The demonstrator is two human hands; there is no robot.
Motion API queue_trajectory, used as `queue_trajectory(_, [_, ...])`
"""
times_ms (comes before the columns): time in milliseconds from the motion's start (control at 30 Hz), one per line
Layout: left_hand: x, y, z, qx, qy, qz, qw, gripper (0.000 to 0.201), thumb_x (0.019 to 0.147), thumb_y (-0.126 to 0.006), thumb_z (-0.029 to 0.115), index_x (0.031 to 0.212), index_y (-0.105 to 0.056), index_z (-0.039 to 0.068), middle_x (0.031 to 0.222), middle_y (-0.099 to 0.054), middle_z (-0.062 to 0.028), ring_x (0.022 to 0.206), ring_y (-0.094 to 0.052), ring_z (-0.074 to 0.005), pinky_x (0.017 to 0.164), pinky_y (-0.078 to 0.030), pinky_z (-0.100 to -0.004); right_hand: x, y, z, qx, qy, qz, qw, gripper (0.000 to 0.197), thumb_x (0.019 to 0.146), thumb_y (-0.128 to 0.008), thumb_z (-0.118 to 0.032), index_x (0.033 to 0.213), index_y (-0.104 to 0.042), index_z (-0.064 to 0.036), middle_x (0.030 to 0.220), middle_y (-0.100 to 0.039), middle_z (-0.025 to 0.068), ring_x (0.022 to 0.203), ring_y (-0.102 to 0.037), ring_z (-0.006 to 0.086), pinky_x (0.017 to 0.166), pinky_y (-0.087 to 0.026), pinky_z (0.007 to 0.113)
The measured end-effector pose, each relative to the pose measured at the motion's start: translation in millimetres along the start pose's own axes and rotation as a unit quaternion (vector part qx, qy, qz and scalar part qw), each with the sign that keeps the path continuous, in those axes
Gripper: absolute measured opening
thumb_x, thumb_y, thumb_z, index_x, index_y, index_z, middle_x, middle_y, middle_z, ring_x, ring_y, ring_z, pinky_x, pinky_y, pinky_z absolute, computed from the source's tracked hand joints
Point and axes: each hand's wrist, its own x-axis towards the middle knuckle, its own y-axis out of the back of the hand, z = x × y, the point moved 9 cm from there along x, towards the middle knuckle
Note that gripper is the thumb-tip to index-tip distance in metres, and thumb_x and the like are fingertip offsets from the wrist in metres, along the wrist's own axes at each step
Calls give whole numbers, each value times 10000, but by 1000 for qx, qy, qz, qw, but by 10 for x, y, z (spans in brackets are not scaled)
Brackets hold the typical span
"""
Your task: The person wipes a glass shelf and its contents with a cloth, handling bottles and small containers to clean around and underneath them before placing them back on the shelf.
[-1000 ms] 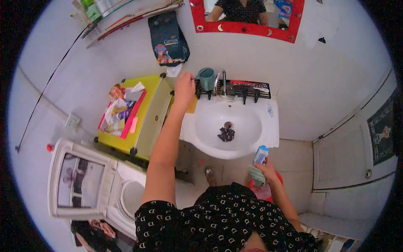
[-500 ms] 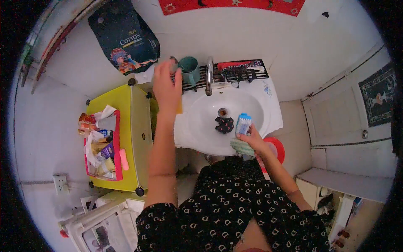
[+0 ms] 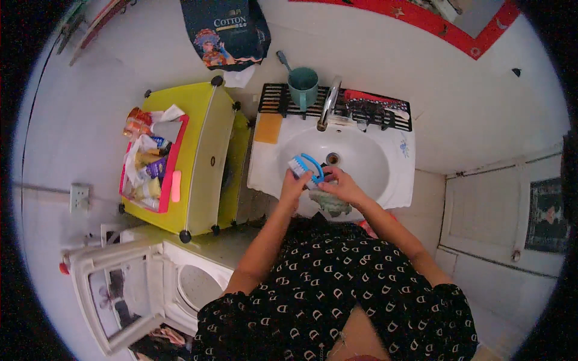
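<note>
A blue and white scrub brush [image 3: 310, 168] is held between my two hands above the near part of the white sink [image 3: 367, 150]. My left hand [image 3: 294, 185] has its fingers closed on the near left side of the brush. Against its right end, my right hand [image 3: 341, 185] grips with bent fingers. Below that hand a pale green ruffled cloth [image 3: 332, 204] lies over the basin's front rim; whether the hand touches it, I cannot tell. Something dark shows behind the brush, mostly hidden. The metal faucet [image 3: 329, 105] stands behind the basin.
A black slatted rack [image 3: 274, 99] at the back bears a green mug [image 3: 303, 87] with a toothbrush [image 3: 283, 59]. An orange-yellow square [image 3: 268, 128] lies on the sink's left corner. A yellow cabinet [image 3: 201, 156] stands left, below it an open washing machine [image 3: 198, 287].
My left hand has come down from beside the mug to the brush. The brush has moved left, from my right hand alone into both hands. My view has shifted, too.
</note>
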Motion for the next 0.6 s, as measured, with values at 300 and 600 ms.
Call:
queue_trajectory(300, [-2, -359, 123, 36, 2, -127, 991, 471, 834, -619, 225, 1212, -434, 14, 1044, -577, -75, 921, -563, -135, 783, -463, -286, -1, 96, 71, 151, -90, -106, 979, 388, 801, -644, -311, 1037, -601, -6, 849, -630, 50, 750, -578, 116, 701, -463, 251])
queue_trajectory(600, [-266, -184, 495, 681, -356, 181, 615, 427, 838, -591, 269, 1144, -497, -14, 1053, -565, -201, 990, -549, -303, 867, -425, -327, 35, 344, 615, 128, -121, -21, 984, 396, 766, -613, -325, 967, -617, 16, 805, -637, 112, 695, -603, 175, 655, -480, 297])
